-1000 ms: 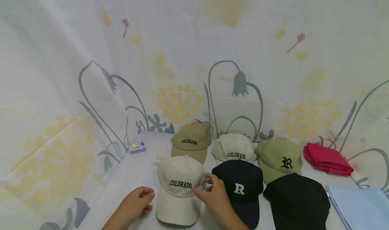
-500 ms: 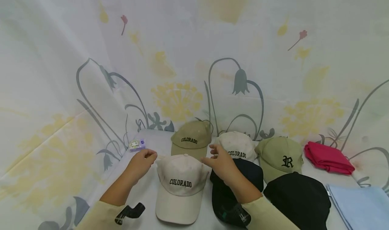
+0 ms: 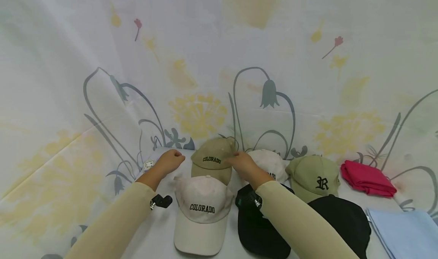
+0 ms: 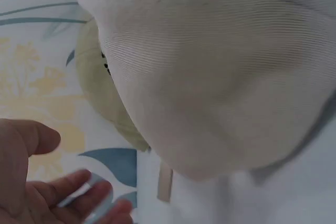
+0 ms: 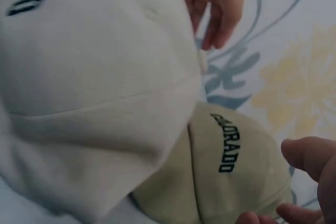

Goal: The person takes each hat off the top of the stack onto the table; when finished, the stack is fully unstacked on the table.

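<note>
2 hands reach over the worktop [image 3: 161,228]. The right hand [image 3: 241,163], grip loosely spread, touches the khaki Colorado cap [image 3: 213,158] lying just left of it. The left hand [image 3: 170,161] hovers empty, fingers loosely curled, with that cap to its right.

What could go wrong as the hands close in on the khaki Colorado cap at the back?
The khaki cap sits tight against the cream cap in front and the off-white cap beside it, so lifting it may drag either out of line. The left hand is close to the small box and could knock it. Both sleeves cross the front row; the right sleeve already lies over the dark cap.
</note>
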`<state>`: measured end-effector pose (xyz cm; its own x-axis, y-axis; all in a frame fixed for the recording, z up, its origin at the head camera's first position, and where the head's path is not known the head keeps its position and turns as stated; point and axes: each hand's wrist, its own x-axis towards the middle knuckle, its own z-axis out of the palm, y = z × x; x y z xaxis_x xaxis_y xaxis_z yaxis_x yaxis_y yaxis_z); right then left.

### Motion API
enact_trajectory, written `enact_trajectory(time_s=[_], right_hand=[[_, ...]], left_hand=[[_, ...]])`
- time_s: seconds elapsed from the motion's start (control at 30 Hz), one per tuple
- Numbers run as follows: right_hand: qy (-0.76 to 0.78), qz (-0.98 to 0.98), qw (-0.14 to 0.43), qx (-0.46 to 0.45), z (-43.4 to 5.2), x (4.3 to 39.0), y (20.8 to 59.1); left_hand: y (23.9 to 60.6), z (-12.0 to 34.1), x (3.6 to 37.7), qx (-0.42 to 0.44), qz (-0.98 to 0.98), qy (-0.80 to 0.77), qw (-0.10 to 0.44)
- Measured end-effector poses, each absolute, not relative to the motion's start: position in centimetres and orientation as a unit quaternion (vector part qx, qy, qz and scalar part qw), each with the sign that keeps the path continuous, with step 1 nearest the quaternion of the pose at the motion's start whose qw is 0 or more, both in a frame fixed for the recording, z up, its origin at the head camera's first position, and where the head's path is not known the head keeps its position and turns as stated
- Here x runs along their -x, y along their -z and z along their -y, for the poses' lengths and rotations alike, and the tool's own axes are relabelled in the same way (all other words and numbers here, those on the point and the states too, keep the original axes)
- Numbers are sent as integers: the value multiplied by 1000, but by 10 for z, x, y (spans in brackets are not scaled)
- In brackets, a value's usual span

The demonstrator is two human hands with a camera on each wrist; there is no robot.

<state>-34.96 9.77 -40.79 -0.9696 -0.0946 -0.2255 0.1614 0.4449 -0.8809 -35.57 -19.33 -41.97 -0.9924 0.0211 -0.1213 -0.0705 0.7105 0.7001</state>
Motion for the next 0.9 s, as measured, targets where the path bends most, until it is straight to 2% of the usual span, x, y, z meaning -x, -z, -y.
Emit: enact_trajectory(time_s=[0.23, 0.53, 0.9], right_hand=[[515, -845, 131, -48, -96, 377, 419], [509, -854, 100, -37, -96, 398, 444], [500, -861, 92, -9, -89, 398, 449]], left_hand=[[423, 176, 380, 10, -911, -400, 106], [434, 168, 399, -31, -899, -414, 139], [448, 157, 406, -42, -831, -520, 196]])
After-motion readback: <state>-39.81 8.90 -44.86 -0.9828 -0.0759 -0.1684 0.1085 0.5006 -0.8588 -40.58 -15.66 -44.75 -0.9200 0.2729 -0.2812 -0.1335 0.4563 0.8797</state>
